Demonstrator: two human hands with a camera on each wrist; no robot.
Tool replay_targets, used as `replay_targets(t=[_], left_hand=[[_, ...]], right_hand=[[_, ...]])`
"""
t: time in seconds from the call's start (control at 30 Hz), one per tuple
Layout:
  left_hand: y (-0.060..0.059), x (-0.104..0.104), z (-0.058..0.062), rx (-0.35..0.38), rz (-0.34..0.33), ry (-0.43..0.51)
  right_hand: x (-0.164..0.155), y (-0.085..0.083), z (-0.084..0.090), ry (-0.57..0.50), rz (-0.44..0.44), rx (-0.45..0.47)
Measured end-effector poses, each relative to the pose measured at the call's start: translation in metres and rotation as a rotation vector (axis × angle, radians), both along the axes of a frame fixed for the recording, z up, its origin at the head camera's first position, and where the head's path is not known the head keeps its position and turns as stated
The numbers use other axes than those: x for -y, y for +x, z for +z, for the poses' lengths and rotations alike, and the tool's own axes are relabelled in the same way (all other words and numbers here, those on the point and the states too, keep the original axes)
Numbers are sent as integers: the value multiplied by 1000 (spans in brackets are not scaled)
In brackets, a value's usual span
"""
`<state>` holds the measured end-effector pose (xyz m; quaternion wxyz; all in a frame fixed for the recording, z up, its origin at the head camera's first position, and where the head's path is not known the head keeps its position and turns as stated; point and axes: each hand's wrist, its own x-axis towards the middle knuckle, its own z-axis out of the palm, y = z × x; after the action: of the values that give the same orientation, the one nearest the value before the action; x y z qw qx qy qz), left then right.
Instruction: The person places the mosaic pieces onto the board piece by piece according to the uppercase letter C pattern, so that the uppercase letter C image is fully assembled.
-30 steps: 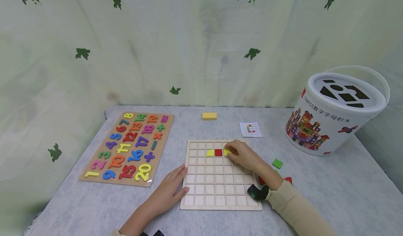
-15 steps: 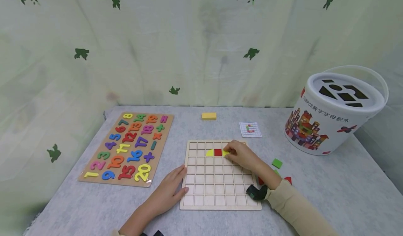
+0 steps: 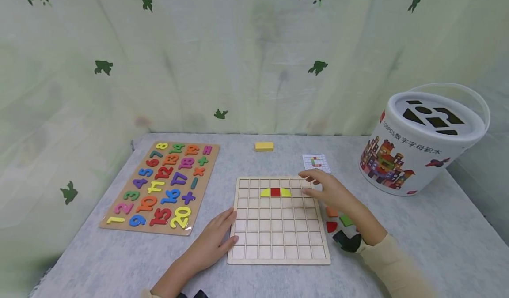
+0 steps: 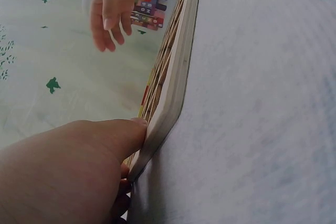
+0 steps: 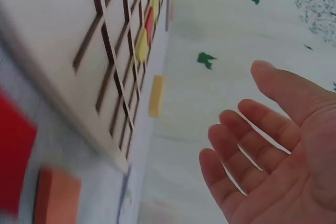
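Observation:
A wooden grid board (image 3: 272, 231) lies on the table. In its second row from the back sit a red square tile (image 3: 275, 192), a yellow quarter-round tile (image 3: 265, 193) to its left and another yellow tile (image 3: 285, 192) to its right. My left hand (image 3: 216, 231) rests against the board's left edge, its thumb (image 4: 128, 132) touching the rim. Above the board's back right corner hovers my right hand (image 3: 328, 191), holding nothing. Its fingers (image 5: 231, 166) are spread and relaxed in the right wrist view.
Loose red (image 3: 332, 226), orange (image 3: 332, 212) and green (image 3: 346, 220) pieces lie right of the board, partly behind my right arm. A pattern card (image 3: 316, 162), a yellow block (image 3: 264, 146) and a white bucket (image 3: 405, 165) stand farther back. A number puzzle (image 3: 159, 187) lies left.
My right hand has let go of the right yellow tile, which now sits beside the red square, and has moved right. The left hand stays on the board's edge.

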<state>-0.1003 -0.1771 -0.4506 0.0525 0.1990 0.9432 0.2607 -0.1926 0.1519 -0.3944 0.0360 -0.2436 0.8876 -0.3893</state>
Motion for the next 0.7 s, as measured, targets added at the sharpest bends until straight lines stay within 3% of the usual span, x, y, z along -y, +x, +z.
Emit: replay_targets(t=[0.23,0.43,0.7], left_hand=[[0,0,1,4,-2,3],[1,0,2,4,-4,0],[1,0,2,4,1,-3]], right_hand=[[-45,26,-1,53,-63,-45],[-76,46,-17,96,-86,26],[-91,56,-34,189,-74,123]])
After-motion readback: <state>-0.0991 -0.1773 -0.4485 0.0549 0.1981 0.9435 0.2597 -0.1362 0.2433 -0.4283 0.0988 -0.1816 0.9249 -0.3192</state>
